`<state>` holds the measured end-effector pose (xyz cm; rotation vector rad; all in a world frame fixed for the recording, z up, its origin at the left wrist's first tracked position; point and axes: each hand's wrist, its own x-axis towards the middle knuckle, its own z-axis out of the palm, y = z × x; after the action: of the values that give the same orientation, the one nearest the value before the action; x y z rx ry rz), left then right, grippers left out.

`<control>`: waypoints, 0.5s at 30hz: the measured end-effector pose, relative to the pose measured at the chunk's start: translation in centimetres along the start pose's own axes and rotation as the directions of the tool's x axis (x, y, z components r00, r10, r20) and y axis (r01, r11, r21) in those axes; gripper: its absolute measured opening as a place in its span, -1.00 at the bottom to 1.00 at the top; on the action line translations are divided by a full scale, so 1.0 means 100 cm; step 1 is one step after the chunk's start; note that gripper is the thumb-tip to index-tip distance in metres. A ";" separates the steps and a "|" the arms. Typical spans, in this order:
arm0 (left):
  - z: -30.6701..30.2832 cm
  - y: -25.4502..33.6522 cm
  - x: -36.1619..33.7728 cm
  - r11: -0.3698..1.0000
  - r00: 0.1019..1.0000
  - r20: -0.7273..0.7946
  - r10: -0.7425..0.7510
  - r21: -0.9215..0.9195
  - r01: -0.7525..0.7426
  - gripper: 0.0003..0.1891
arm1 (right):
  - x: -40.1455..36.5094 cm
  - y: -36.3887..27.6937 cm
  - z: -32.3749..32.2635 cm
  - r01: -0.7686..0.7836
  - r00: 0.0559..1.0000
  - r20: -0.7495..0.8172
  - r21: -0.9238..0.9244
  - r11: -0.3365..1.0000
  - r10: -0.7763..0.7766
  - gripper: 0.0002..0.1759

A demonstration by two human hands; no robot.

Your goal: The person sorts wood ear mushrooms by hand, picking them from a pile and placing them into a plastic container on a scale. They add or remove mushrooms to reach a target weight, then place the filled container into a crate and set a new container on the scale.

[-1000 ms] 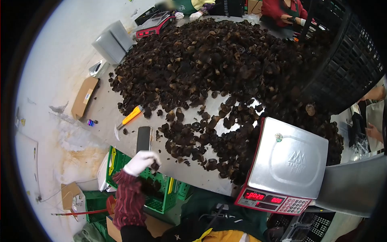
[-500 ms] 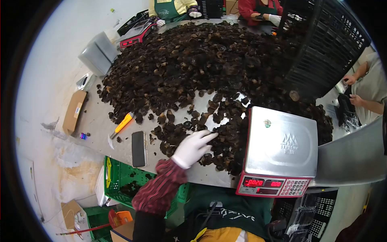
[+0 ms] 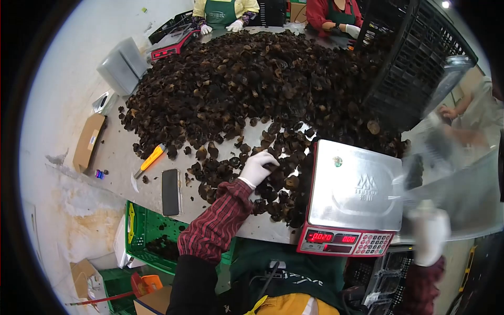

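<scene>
My left hand (image 3: 259, 169), in a white glove, is at the near edge of the dark, curled wood ear mushrooms (image 3: 247, 89), its fingers bent around a few pieces. To its right stands a red and silver digital scale (image 3: 357, 184), its pan bare and its display lit. My right hand (image 3: 431, 233), also gloved, is beyond the scale's right side and smeared by motion. A clear plastic sheet-like thing (image 3: 441, 115) blurs above it; I cannot tell whether the hand holds it.
A phone (image 3: 170, 192) and a yellow utility knife (image 3: 152, 159) lie to the left. Below the table edge is a green crate (image 3: 157, 252). A black crate (image 3: 415, 63) tilts at back right. Across the table are two people (image 3: 220, 13) (image 3: 336, 18); another person stands at right.
My left hand has curled its fingers and shifted slightly up and right. My right hand has come into view at the right, with the blurred clear plastic above it.
</scene>
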<state>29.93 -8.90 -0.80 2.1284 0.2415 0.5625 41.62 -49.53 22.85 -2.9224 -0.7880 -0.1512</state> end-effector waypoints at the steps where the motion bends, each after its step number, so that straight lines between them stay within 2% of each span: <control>1: -0.005 0.004 0.002 0.993 0.994 -0.014 -0.111 -0.033 0.110 -0.76 | 0.001 -0.003 0.036 0.220 0.975 0.040 -0.161 0.962 -0.217 -0.88; 2: -0.004 -0.015 0.001 0.995 0.993 -0.077 -0.091 -0.046 0.087 -0.76 | 0.006 -0.006 0.068 0.491 0.870 0.075 -0.215 0.844 -0.487 -0.87; 4: -0.012 -0.008 0.005 0.912 0.940 -0.062 -0.335 -0.271 0.307 -0.77 | 0.002 -0.027 0.095 0.643 0.762 0.004 -0.128 0.755 -0.648 -0.92; 5: -0.015 -0.015 0.008 0.803 0.892 -0.006 -0.452 -0.437 0.404 -0.76 | 0.001 -0.035 0.108 0.652 0.754 -0.023 -0.102 0.751 -0.657 -0.90; 6: -0.020 -0.001 0.014 0.849 0.902 -0.072 -0.425 -0.378 0.370 -0.73 | 0.000 -0.041 0.115 0.659 0.747 -0.050 -0.077 0.749 -0.663 -0.87; 8: -0.020 0.031 0.025 0.803 0.917 -0.093 -0.389 -0.522 0.288 -0.72 | -0.004 -0.050 0.117 0.670 0.731 -0.115 -0.062 0.740 -0.672 -0.87; 9: -0.016 0.050 0.030 0.863 0.953 -0.137 -0.271 -0.473 0.178 -0.74 | -0.004 -0.052 0.120 0.680 0.719 -0.160 -0.040 0.732 -0.677 -0.89; 10: -0.015 0.084 0.036 0.840 0.962 -0.072 -0.263 -0.508 0.192 -0.70 | -0.004 -0.054 0.124 0.690 0.706 -0.204 -0.017 0.723 -0.678 -0.90; 11: -0.007 0.112 0.039 0.836 0.978 -0.027 -0.206 -0.525 0.162 -0.74 | -0.003 -0.054 0.126 0.695 0.701 -0.193 -0.025 0.718 -0.686 -0.92; 12: 0.008 0.130 0.041 0.875 0.996 -0.016 -0.092 -0.478 0.073 -0.79 | -0.003 -0.055 0.126 0.695 0.701 -0.195 -0.024 0.718 -0.686 -0.92; 13: 0.031 0.139 0.045 0.924 0.984 -0.099 0.151 -0.340 -0.176 -0.76 | -0.002 -0.056 0.127 0.696 0.705 -0.176 -0.017 0.718 -0.688 -0.92; 14: 0.042 0.164 0.041 0.912 0.987 -0.030 0.156 -0.380 -0.155 -0.71 | -0.001 -0.058 0.127 0.701 0.704 -0.156 -0.009 0.713 -0.693 -0.92; 15: 0.058 0.170 0.039 0.933 0.950 -0.009 0.312 -0.184 -0.308 -0.69 | 0.001 -0.059 0.129 0.708 0.696 -0.163 -0.009 0.706 -0.699 -0.92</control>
<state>35.55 -21.55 11.37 2.0012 -0.1585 0.7162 39.54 -42.69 10.59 -2.3403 -1.8082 -0.4016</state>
